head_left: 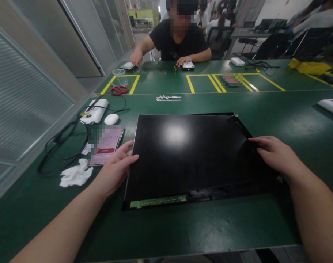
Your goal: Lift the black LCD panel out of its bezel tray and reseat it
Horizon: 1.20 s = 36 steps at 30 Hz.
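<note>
A large black LCD panel [182,157] lies in front of me, a bright glare on its glossy face. A green circuit board strip [158,201] runs along its near left edge. Part of a black frame [241,126] shows past the panel's far right corner. My left hand [115,166] grips the panel's left edge, thumb on top and fingers partly hidden behind it. At the right edge, my right hand [276,153] pinches with thumb and forefinger; whether it holds the panel alone or the frame too, I cannot tell.
Left of the panel are a phone [107,146], crumpled tissue [76,173], white mouse [111,119], white power bank [94,111] and black cables [63,137]. Farther off lie red scissors [119,90], a clear cup [120,77] and white strips [168,98]. A person [180,40] sits opposite, handling small devices.
</note>
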{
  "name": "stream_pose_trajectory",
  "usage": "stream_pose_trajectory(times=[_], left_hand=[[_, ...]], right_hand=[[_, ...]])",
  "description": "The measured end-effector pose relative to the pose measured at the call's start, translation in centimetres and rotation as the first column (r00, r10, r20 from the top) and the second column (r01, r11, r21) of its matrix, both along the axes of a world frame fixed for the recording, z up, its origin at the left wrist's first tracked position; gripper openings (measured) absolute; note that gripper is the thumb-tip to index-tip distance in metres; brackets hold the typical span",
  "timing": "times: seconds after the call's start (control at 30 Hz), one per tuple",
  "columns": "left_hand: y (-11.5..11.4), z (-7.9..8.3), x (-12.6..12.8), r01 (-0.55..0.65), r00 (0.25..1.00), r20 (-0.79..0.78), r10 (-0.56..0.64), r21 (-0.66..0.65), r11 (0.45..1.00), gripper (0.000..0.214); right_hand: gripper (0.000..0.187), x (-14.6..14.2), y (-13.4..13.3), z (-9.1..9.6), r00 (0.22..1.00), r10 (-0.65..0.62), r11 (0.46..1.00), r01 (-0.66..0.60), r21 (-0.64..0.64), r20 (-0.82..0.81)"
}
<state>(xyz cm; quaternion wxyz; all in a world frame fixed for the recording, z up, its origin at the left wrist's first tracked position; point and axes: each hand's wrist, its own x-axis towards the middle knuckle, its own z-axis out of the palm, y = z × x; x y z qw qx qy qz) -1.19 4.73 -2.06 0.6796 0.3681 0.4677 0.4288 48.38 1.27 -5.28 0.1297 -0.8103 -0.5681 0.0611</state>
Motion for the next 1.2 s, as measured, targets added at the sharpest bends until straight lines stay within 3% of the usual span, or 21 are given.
stream_pose_trajectory(times=[0.53, 0.7, 0.93, 1.07, 1.2], left_hand=[[0.0, -0.3, 0.1, 0.037, 0.999, -0.028, -0.036, 0.029, 0.999, 0.071], [-0.1, -0.2, 0.2, -0.014, 0.999, -0.034, 0.014, 0.006, 1.000, 0.079], [0.0, -0.2, -0.1, -0.001, 0.996, -0.095, 0.001, 0.003, 1.000, 0.061], [-0.2, -0.4, 0.0, -0.030, 0.993, -0.108, 0.037, 0.074, 0.997, 0.057], [-0.2, -1.1, -0.2, -0.049, 0.974, -0.206, 0.096, 0.224, 0.973, 0.050]], right_hand=[[0.048, -0.1, -0.1, -0.1, 0.999, 0.028, 1.000, -0.028, 0.007, 0.029], [0.048, 0.0, -0.1, -0.2, 1.000, 0.017, 1.000, -0.017, -0.002, 0.017], [0.048, -0.4, -0.1, 0.3, 1.000, 0.006, 1.000, -0.006, -0.020, 0.009], [0.047, -0.5, -0.1, 0.4, 1.000, -0.009, 1.000, 0.009, 0.009, -0.009], [0.048, -0.4, -0.1, 0.3, 1.000, 0.007, 1.000, -0.006, 0.018, -0.012]])
